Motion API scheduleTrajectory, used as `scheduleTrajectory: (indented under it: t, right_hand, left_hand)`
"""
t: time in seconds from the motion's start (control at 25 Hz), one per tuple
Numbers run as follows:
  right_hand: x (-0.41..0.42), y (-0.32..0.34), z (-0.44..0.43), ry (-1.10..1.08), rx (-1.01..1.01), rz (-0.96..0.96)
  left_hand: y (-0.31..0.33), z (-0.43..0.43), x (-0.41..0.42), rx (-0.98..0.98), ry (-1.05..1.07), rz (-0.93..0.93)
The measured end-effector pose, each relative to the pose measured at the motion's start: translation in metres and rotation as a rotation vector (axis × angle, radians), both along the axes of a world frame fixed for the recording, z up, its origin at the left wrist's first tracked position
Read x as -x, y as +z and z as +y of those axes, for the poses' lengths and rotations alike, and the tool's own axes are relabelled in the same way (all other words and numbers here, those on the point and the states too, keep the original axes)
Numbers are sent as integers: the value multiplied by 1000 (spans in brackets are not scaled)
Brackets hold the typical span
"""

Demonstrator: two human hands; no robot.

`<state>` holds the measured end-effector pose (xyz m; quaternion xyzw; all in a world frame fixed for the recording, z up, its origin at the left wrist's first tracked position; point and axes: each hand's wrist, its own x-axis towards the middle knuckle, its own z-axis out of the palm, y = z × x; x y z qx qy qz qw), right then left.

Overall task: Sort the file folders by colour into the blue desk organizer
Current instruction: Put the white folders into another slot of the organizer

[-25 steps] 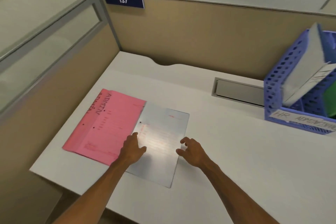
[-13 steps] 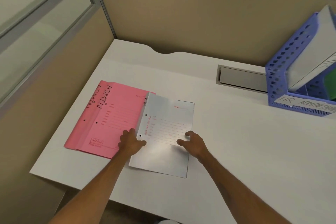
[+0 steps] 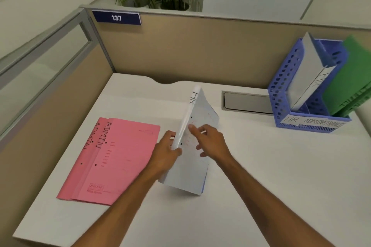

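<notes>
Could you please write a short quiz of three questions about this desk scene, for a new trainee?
1. True or false: the white folder marked HR lies flat on the desk.
2. Which folders are not yet in the blue organizer? A) green folders B) pink folders C) none
3. Fill in: the left hand grips the white folder at its ____ edge.

Key
1. False: it is tilted up on its edge, held by the left hand, with the right hand against its face.
2. B: the pink folders marked ADMIN lie flat on the desk; the green folders stand in the organizer.
3. Spine.
</notes>
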<state>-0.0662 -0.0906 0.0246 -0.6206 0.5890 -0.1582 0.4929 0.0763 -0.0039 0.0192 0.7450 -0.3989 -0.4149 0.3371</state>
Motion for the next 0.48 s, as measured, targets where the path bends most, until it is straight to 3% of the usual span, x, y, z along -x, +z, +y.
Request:
scheduleTrajectory:
  t: [0.16,0.48]
  right_hand:
    - [28,51,-28,-117,65,-50]
    - [146,90,-57,-287,357,4]
  left_hand:
    - [16,-27,67,162,-49,-107]
    - [25,-67,189,393,-225,74]
